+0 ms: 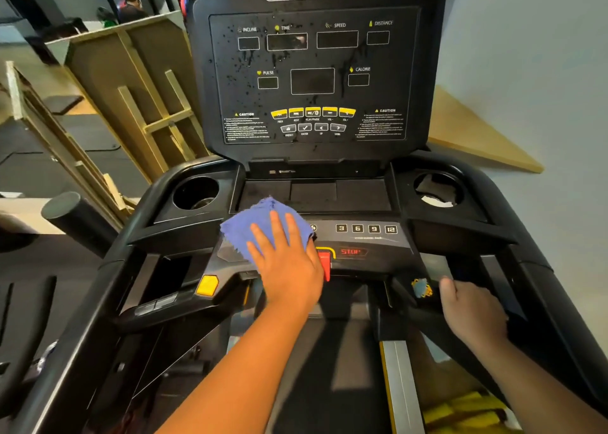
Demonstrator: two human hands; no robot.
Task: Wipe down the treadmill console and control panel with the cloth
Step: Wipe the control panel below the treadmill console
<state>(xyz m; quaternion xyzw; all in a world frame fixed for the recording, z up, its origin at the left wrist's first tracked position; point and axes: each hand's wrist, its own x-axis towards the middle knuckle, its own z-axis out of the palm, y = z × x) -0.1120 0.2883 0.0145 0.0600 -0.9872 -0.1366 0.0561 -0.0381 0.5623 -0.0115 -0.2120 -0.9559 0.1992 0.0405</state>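
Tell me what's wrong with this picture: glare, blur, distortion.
Head view: wide-angle bending curves the treadmill's handrails and the console edges; warm, dim light; a faint reflection on the TIME window; small caution text is too soft to read; the left hand on the cloth looks slightly smeared.

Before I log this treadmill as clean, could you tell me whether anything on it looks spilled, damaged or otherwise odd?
Yes. The upright display panel is speckled with droplets and drip streaks, thickest near the TIME window, so it looks unwiped. The right cup holder holds something torn-looking and pale; I cannot tell what. The left hand presses the blue cloth lower down.
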